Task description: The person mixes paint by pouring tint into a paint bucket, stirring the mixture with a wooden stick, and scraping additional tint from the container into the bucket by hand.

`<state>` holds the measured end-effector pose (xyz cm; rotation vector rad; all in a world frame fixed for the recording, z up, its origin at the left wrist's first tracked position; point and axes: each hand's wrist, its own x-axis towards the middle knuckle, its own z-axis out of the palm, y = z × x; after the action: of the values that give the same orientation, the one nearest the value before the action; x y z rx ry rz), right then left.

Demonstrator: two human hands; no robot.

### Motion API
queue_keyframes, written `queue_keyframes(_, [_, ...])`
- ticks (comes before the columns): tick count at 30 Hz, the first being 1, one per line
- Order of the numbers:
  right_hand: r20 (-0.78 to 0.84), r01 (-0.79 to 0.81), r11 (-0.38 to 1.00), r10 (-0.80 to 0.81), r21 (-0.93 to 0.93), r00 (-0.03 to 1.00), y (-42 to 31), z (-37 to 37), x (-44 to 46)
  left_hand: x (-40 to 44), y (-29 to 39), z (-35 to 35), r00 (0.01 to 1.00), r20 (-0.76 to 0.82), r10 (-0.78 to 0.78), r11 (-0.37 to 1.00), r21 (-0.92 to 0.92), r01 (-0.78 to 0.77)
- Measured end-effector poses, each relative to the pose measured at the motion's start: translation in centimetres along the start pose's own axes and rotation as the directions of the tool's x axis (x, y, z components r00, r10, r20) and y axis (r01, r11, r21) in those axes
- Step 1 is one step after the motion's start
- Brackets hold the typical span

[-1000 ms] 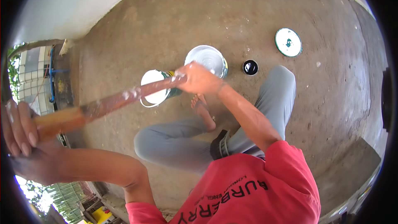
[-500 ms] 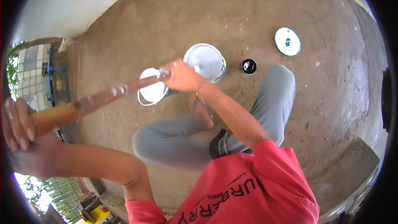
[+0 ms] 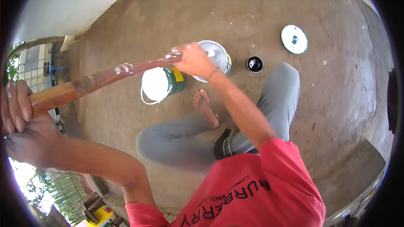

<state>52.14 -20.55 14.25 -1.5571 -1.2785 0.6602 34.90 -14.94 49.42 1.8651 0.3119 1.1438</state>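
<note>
A long wooden stick (image 3: 126,70), brown and spotted with white paint, runs between my two hands. My left hand (image 3: 29,117) wraps round its thicker, lighter end at the far left. Nearer the other end, my right hand (image 3: 194,60) grips it just over a bucket of pale grey paint (image 3: 219,54). The stick's whitened tip shows past my right hand, over or in this paint; its depth cannot be told. My right hand hides part of the bucket. Left of it stands a green bucket (image 3: 179,80) with a yellow label, a white handle and a bright white top.
A small can of black liquid (image 3: 255,64) stands right of the grey paint. Farther right, a white lid with a green rim (image 3: 294,39) lies on the brown floor (image 3: 252,12). My sandalled foot (image 3: 205,105) is just below the buckets. A white wall (image 3: 84,0) borders the upper left.
Both hands and the stick have moved upward, my right hand also a little to the right. More of the green bucket's side and yellow label now shows.
</note>
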Motion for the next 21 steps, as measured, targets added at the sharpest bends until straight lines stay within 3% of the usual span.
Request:
queue_keyframes(3, [0.153, 0.079, 0.98, -0.107, 0.182, 0.982, -0.9, 2.5, -1.3, 0.3, 0.6, -0.7, 0.999, -0.028, -0.02, 1.0, 0.005, 0.02])
queue_keyframes(4, [0.272, 0.153, 0.962, -0.214, 0.227, 0.938, -0.1, 2.3, -2.3, 0.4, 0.9, -0.9, 0.999, -0.012, -0.032, 0.999, -0.011, 0.032])
queue_keyframes(7, [0.283, 0.098, 0.986, -0.134, 0.138, 0.95, 0.8, -1.3, -1.5, 0.2, 1.5, -0.1, 0.975, 0.191, -0.109, 0.981, -0.139, 0.137])
queue_keyframes(9, [0.158, 0.016, 0.994, -0.033, 0.107, 0.987, -0.8, -0.9, -0.6, 1.5, 1.2, 0.9, 0.939, 0.292, -0.183, 0.974, -0.076, 0.213])
queue_keyframes(10, [0.12, 0.019, 0.993, -0.034, 0.12, 0.992, -1.0, 0.7, -0.1, -0.4, 1.0, -0.6, 0.967, -0.251, 0.054, 0.986, 0.166, -0.012])
queue_keyframes(11, [0.079, 0.024, 0.991, -0.034, 0.133, 0.996, -0.8, 1.9, 0.0, -0.5, 0.9, -0.5, 0.978, -0.204, 0.036, 0.994, 0.106, -0.014])
queue_keyframes(13, [0.235, 0.163, 0.957, -0.22, 0.24, 0.947, -0.5, 2.4, -2.5, -0.8, 0.9, -0.5, 0.994, -0.112, -0.003, 1.0, -0.006, 0.002])
queue_keyframes(15, [0.299, 0.205, 0.934, -0.293, 0.293, 0.908, 0.4, -0.5, -3.1, -1.1, 1.2, -1.0, 1.0, -0.025, -0.016, 0.994, -0.107, 0.013])
queue_keyframes(18, [0.147, -0.008, 1.0, 0.011, -0.023, 0.989, -0.4, -1.4, 0.1, -0.6, 1.3, -0.7, 0.993, 0.115, -0.018, 0.986, -0.161, 0.036])
queue_keyframes(20, [0.098, 0.027, 0.997, -0.034, 0.075, 0.995, -0.1, 2.0, 0.1, 0.0, 1.5, -0.9, 0.977, 0.214, 0.001, 0.987, -0.158, 0.034])
queue_keyframes(21, [0.077, 0.046, 0.991, -0.056, 0.123, 0.995, -0.8, 2.9, -0.5, -0.1, 1.9, -2.1, 0.983, 0.182, 0.025, 0.996, 0.083, -0.041])
